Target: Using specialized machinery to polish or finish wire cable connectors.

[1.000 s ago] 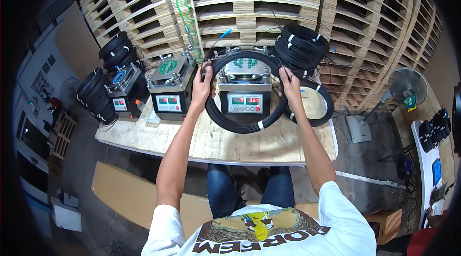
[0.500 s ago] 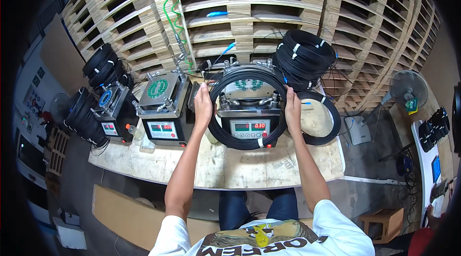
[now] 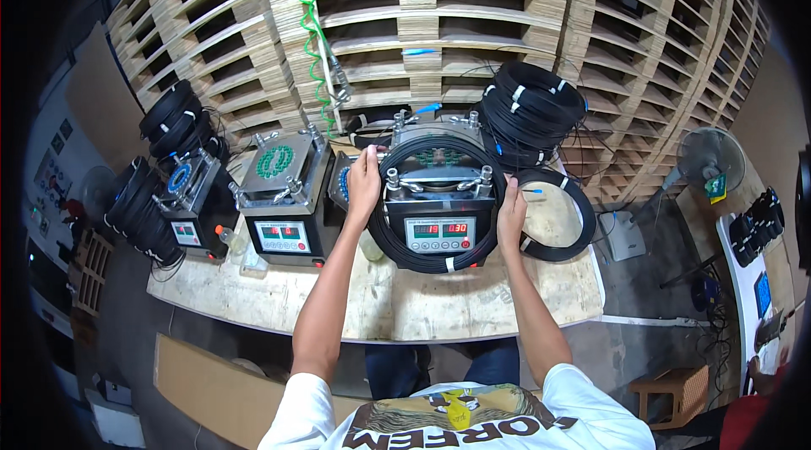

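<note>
A ring-shaped coil of black cable [image 3: 422, 262] stands upright between my hands, with a white tie at its bottom. My left hand [image 3: 365, 181] grips its left side and my right hand [image 3: 512, 212] its right side, fingertips partly hidden. Through the ring shows the front of a tabletop machine [image 3: 441, 235] with a lit red display, metal clamps and a round green part on top. A blue-tipped cable end [image 3: 429, 108] sticks up behind the ring. Whether the coil touches the machine, I cannot tell.
Similar machines stand to the left [image 3: 285, 230] and far left [image 3: 187, 230]. A coil stack [image 3: 532, 108] and a flat coil [image 3: 583, 197] lie right on the wooden table [image 3: 338, 315]. Pallets [image 3: 422, 28] rise behind; a green spiral hose [image 3: 308, 19] hangs there. A small bottle [image 3: 230, 239] stands left.
The coil has shifted slightly left and down, and its white tie now sits nearer the bottom middle. The blue cable tip behind has moved right. Both hands keep their hold.
</note>
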`<state>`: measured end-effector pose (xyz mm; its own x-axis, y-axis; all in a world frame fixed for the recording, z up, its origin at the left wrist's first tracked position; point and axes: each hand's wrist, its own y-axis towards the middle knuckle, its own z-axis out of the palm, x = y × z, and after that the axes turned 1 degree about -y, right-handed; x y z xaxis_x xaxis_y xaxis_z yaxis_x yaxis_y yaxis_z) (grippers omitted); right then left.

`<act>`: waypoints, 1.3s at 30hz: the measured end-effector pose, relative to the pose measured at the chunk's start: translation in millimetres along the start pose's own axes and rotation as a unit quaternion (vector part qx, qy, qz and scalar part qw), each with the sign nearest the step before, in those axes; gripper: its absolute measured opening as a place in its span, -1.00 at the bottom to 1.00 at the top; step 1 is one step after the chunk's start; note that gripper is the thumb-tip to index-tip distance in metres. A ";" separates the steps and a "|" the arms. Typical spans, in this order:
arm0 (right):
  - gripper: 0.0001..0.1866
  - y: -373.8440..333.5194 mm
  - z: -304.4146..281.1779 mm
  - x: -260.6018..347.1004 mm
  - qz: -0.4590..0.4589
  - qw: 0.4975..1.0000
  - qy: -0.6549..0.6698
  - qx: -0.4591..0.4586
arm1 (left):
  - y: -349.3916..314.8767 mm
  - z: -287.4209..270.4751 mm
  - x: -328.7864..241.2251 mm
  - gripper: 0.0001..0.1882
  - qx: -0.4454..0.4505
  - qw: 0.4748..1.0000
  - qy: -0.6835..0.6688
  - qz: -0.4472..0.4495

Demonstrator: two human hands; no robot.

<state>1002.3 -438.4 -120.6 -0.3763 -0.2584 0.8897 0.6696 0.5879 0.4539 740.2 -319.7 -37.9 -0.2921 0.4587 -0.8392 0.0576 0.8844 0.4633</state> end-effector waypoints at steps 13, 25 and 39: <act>-0.42 -27.7 -7.7 0.5 0.057 0.997 0.031 -0.034 | 36.7 11.9 10.6 -0.48 0.069 0.994 0.000 0.087; -0.63 141.6 -11.5 56.0 -0.093 0.989 0.012 0.110 | 77.6 -51.5 -47.1 -0.66 0.095 0.992 -0.041 0.072; -0.74 124.3 -5.3 242.7 -0.225 0.929 -0.119 0.269 | 36.5 -72.8 -166.4 -0.71 0.120 0.968 -0.183 0.126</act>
<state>997.5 -432.1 152.0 -0.7149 -0.4305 0.5510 0.0185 0.7761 0.6303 721.4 -370.1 139.5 0.1158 0.6231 -0.7735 0.3160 0.7152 0.6234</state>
